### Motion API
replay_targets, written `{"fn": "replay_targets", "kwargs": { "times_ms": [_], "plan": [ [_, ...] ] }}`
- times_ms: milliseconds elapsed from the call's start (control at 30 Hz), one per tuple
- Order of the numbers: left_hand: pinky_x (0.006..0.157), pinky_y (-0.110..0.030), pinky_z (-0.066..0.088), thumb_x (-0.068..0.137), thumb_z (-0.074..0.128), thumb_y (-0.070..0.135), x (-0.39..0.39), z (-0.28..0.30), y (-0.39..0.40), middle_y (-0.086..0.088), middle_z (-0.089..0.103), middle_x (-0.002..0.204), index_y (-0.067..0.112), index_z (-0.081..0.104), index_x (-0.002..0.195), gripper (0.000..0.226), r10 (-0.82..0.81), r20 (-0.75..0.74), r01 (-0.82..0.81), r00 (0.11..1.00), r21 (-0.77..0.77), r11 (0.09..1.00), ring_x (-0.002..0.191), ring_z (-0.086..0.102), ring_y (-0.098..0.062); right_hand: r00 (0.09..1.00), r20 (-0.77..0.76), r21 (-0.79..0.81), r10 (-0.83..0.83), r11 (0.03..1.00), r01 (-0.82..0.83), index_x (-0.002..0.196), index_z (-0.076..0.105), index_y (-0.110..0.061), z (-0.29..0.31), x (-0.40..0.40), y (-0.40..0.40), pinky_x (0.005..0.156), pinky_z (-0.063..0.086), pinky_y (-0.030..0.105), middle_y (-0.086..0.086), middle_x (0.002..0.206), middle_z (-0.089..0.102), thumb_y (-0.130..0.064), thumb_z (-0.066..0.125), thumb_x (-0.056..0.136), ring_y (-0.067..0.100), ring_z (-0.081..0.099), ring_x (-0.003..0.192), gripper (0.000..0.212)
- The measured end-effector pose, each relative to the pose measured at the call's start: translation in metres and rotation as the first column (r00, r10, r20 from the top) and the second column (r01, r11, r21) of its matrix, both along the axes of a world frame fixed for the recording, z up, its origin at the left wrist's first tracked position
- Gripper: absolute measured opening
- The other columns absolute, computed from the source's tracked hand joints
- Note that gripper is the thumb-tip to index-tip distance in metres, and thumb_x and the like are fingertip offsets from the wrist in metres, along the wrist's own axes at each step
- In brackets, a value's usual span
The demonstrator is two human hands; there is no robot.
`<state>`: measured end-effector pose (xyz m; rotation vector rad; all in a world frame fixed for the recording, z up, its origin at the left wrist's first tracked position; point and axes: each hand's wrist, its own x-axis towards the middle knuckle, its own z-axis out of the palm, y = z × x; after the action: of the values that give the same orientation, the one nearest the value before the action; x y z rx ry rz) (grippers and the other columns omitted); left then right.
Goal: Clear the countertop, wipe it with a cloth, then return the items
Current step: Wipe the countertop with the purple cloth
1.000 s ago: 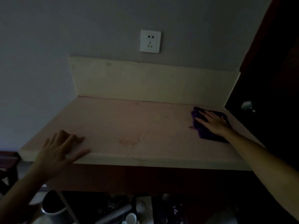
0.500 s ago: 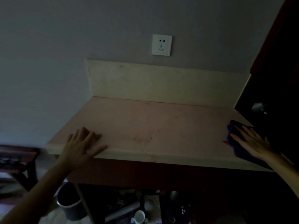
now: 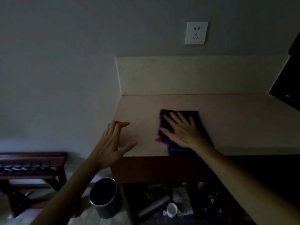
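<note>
We see two bare forearms reaching in from the bottom of the head view, each ending in a bare hand. No sleeve, cuff or glove covers either arm as far as the frame shows them. Our left hand (image 3: 112,146) carries no ring, watch or band that we can make out, and its fingers look long and slim. Our right hand (image 3: 181,130) is likewise unadorned, with no wristband or bracelet at the wrist. The light is dim, so fine details such as nails or small marks on the hands cannot be told. Nothing else of our body or clothing shows.
</note>
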<state>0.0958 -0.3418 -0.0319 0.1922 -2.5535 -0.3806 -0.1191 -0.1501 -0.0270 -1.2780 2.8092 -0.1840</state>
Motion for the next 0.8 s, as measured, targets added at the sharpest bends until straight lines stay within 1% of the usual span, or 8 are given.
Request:
{"fn": "replay_targets", "kwargs": {
  "times_ms": [167,300,400,500,567,667,733,800],
  "plan": [
    [0.096,-0.034,0.045,0.089,0.042,0.065,0.025,0.016,-0.037,0.003,0.042,0.121,0.014,0.043,0.134,0.068,-0.005,-0.023,0.006,1.0,0.03,1.0,0.11,0.046,-0.014,0.985,-0.006,-0.019,0.172,0.985,-0.172,0.153,0.0,-0.038,-0.007,0.084,-0.127,0.117,-0.007,0.06,-0.006,0.164,-0.006,-0.074,0.011,0.088,0.023,-0.009,0.151,0.075],
    [0.092,-0.03,0.043,0.089,0.039,0.063,0.028,0.022,-0.043,0.006,0.04,0.117,0.016,0.044,0.13,0.062,-0.023,-0.075,0.028,0.997,0.068,0.997,0.106,0.044,-0.012,0.952,-0.006,0.003,0.306,0.952,-0.306,0.153,0.0,-0.036,-0.002,0.117,-0.156,0.116,-0.008,0.06,-0.004,0.164,-0.006,-0.07,0.014,0.09,0.024,-0.012,0.15,0.072],
    [0.091,-0.027,0.041,0.088,0.034,0.069,0.02,0.017,-0.033,0.007,0.039,0.115,0.017,0.044,0.13,0.068,-0.044,-0.102,0.054,0.994,0.1,0.993,0.105,0.044,-0.01,0.93,-0.032,0.022,0.367,0.93,-0.367,0.153,0.003,-0.033,-0.003,0.111,-0.149,0.118,-0.005,0.059,-0.002,0.164,-0.001,-0.065,0.022,0.093,0.024,-0.01,0.15,0.071],
    [0.091,-0.029,0.041,0.087,0.034,0.07,0.002,0.007,-0.015,0.009,0.038,0.115,0.016,0.043,0.13,0.07,-0.054,-0.104,0.066,0.993,0.114,0.991,0.105,0.045,-0.012,0.9,-0.08,0.017,0.428,0.904,-0.428,0.152,0.013,-0.031,-0.01,0.093,-0.136,0.117,0.001,0.062,-0.001,0.162,0.013,-0.061,0.031,0.093,0.025,-0.002,0.151,0.068],
    [0.091,-0.03,0.042,0.088,0.033,0.071,-0.011,0.001,0.001,0.006,0.04,0.117,0.013,0.044,0.129,0.072,-0.063,-0.118,0.075,0.991,0.103,0.992,0.105,0.046,-0.015,0.894,-0.095,0.027,0.437,0.899,-0.437,0.153,0.015,-0.031,-0.012,0.077,-0.119,0.118,-0.002,0.06,-0.003,0.163,0.009,-0.059,0.033,0.094,0.022,-0.004,0.151,0.067],
    [0.091,-0.025,0.042,0.088,0.035,0.07,-0.029,-0.003,0.023,0.001,0.044,0.118,0.011,0.044,0.129,0.072,-0.086,-0.106,0.096,0.991,0.089,0.991,0.104,0.046,-0.01,0.927,-0.067,0.008,0.369,0.929,-0.369,0.154,0.009,-0.033,-0.009,0.039,-0.078,0.119,-0.003,0.055,-0.007,0.164,-0.002,-0.065,0.026,0.093,0.017,-0.006,0.151,0.071],
    [0.092,-0.029,0.044,0.088,0.04,0.067,-0.041,-0.004,0.037,0.0,0.042,0.123,0.013,0.042,0.134,0.071,-0.094,-0.059,0.098,0.994,0.07,0.993,0.11,0.048,-0.013,0.958,-0.017,-0.032,0.285,0.958,-0.285,0.154,0.004,-0.037,-0.006,0.005,-0.041,0.12,-0.003,0.053,-0.009,0.164,-0.002,-0.074,0.016,0.088,0.014,-0.005,0.151,0.076],
    [0.092,-0.032,0.044,0.088,0.041,0.065,-0.054,-0.007,0.053,-0.001,0.04,0.13,0.017,0.04,0.14,0.071,-0.101,0.002,0.101,0.995,-0.023,0.995,0.116,0.048,-0.019,0.978,-0.008,-0.042,0.21,0.977,-0.21,0.153,0.004,-0.039,-0.003,-0.032,0.004,0.12,-0.001,0.052,-0.011,0.163,0.0,-0.08,0.012,0.084,0.013,-0.002,0.151,0.081]
  ]
}}
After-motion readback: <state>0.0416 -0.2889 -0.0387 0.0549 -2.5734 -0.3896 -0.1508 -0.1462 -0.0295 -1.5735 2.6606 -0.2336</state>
